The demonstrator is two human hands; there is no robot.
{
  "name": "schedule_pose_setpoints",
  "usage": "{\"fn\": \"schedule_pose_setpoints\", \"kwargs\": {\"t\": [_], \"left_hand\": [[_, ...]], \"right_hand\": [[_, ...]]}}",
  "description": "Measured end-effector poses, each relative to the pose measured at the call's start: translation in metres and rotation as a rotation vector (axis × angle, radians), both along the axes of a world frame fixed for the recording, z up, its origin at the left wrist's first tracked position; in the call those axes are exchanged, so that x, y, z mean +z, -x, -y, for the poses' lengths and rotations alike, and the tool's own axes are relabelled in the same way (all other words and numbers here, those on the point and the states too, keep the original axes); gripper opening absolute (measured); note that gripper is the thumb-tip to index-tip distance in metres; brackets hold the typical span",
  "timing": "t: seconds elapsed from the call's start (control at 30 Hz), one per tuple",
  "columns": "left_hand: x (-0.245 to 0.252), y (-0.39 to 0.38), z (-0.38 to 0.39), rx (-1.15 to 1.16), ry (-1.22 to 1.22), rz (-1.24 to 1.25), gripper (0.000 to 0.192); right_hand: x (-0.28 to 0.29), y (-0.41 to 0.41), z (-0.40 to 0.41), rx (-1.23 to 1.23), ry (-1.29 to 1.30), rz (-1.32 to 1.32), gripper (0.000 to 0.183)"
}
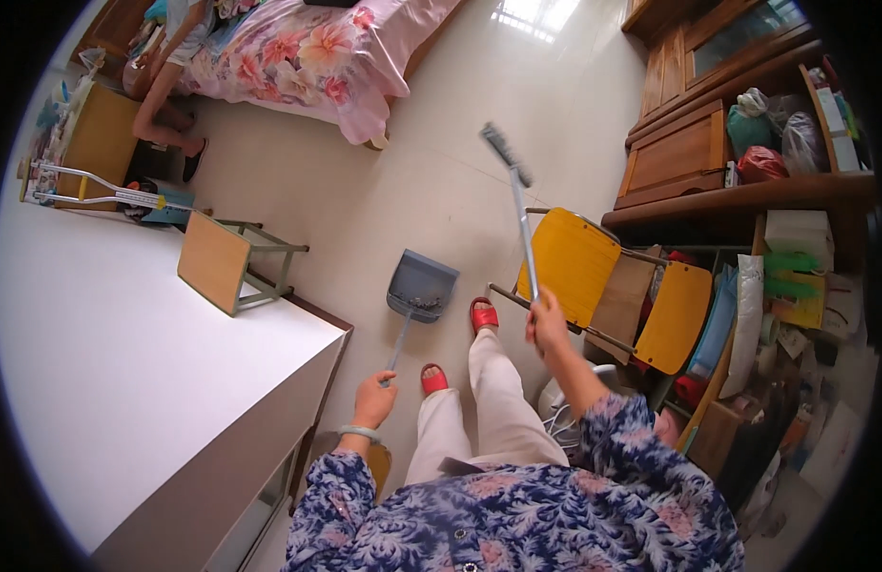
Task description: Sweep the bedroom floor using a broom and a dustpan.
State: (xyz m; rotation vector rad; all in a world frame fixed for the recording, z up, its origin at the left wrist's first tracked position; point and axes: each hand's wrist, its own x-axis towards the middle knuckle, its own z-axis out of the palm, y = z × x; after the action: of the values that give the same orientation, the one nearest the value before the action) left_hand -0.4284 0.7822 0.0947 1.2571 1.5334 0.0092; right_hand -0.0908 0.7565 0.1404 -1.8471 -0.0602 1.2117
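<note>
My left hand (374, 398), with a bracelet at the wrist, is closed around the handle of a grey long-handled dustpan (422, 282). Dark debris (419, 302) lies in the pan, which is over the tiled floor ahead of my feet. In my right hand (547, 323) is the pole of a broom (509, 155); its grey bristled head is farther forward and to the right of the dustpan, slightly blurred. The pole crosses in front of a yellow wooden chair seat (570, 264). Whether the broom head touches the floor I cannot tell.
A small stool (216, 263) and a crutch (112, 191) are at the left by a white wall (162, 343). Behind them a person (162, 86) sits near a bed with a floral cover (305, 57). Wooden cabinets (673, 154) and crowded shelves line the right side.
</note>
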Motion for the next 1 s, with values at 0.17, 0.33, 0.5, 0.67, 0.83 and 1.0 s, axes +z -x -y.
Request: {"fn": "schedule_pose_setpoints", "kwargs": {"t": [0.17, 0.33, 0.5, 0.67, 0.83, 1.0], "left_hand": [[0.016, -0.011, -0.015, 0.005, 0.055, -0.128, 0.037], [0.021, -0.015, -0.019, 0.062, 0.061, -0.163, 0.041], [0.015, -0.016, -0.027, 0.058, 0.129, -0.207, 0.038], [0.011, -0.019, -0.026, 0.04, 0.082, -0.218, 0.035], [0.014, -0.023, -0.032, 0.008, 0.079, -0.245, 0.036], [0.016, -0.02, -0.025, 0.004, 0.074, -0.246, 0.035]], "right_hand": [[-0.034, -0.078, -0.076, -0.244, -0.008, -0.026, 0.025], [-0.074, -0.097, -0.119, -0.295, 0.053, -0.121, 0.008], [-0.078, -0.043, -0.111, 0.091, 0.198, -0.026, 0.033], [-0.072, -0.003, -0.035, 0.577, 0.319, -0.017, 0.047], [-0.016, 0.017, 0.024, 0.779, 0.442, -0.225, 0.047], [0.022, 0.002, 0.054, 0.65, 0.47, -0.442, 0.046]]}}
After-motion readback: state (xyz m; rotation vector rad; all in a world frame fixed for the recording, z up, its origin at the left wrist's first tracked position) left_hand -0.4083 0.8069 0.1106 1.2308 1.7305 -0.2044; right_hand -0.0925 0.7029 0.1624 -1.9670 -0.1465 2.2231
